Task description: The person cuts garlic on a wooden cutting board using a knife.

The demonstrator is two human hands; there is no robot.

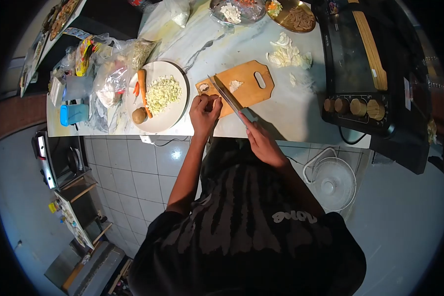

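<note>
My right hand [262, 144] is closed round the handle of a kitchen knife [226, 92]. Its blade points up and left across the wooden cutting board [254, 98]. By the board's lower left edge, my left hand [205, 112] has its fingers curled together; whatever they may hold is hidden. A small pile of pale chopped pieces [236, 85] lies on the board, right of the blade. Near the board's left end is a small whitish and brown piece [203, 87], just above my left fingers.
Left of the board, a large plate [178, 111] bears chopped pale vegetable [164, 93], a carrot [142, 86] and a potato [139, 116]. Plastic bags [114, 79] crowd the left side. Cabbage leaves [288, 55] lie behind the board, with a black toaster oven [355, 74] at right.
</note>
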